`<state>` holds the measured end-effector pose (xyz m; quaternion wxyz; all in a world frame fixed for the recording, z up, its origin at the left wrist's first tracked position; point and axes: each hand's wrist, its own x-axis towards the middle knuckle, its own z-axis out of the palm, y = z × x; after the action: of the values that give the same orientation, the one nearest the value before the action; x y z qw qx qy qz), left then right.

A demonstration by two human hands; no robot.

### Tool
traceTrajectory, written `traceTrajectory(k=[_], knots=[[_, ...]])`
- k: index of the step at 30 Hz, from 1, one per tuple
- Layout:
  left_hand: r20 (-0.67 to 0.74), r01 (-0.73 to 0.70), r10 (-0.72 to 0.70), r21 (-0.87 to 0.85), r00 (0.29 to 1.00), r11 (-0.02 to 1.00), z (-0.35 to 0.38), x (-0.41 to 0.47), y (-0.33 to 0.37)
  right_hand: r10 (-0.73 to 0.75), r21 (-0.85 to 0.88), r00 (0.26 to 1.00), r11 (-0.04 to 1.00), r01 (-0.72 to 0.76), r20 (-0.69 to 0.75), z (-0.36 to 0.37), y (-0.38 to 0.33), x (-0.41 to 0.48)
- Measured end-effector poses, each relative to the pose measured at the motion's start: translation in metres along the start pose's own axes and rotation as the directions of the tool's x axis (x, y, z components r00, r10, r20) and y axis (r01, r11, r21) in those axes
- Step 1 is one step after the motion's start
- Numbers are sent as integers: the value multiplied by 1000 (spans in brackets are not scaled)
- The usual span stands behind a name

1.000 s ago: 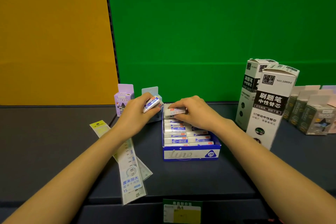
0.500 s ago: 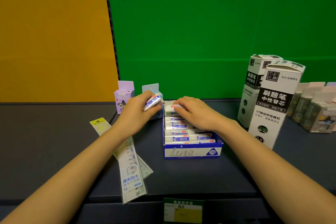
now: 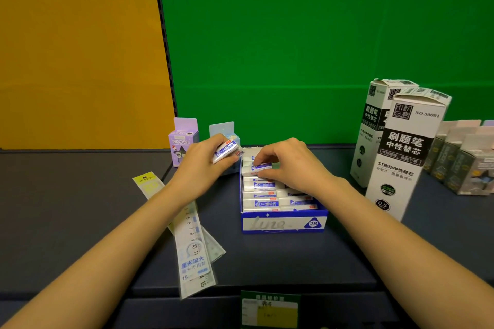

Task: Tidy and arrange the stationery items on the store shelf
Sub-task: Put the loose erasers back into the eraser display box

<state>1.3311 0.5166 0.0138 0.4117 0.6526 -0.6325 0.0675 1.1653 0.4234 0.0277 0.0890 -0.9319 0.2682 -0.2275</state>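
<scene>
Eraser box (image 3: 283,224) on shelf (image 3: 267,264), rulers (image 3: 193,246) to its left (1 across another), 2 tall cartons (image 3: 405,152) to its right.

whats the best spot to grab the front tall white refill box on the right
Grip the front refill box round its middle, from the front, thumb on one side face and fingers on the other. It stands tall and upright, so a mid-height hold should keep it from tipping. Its top flaps look loose, and the second refill box crowds it behind.
</scene>
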Motion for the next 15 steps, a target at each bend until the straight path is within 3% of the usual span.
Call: traceTrajectory(k=[5,15], knots=[[3,1,-1,1,1000,1000,1,-1,1,-39,-102,999,994,42,32,-3,1,1],[21,-3,3,-19,1000,1000,1,-2,3,-68,-3,996,998,68,64,-5,4,-1]])
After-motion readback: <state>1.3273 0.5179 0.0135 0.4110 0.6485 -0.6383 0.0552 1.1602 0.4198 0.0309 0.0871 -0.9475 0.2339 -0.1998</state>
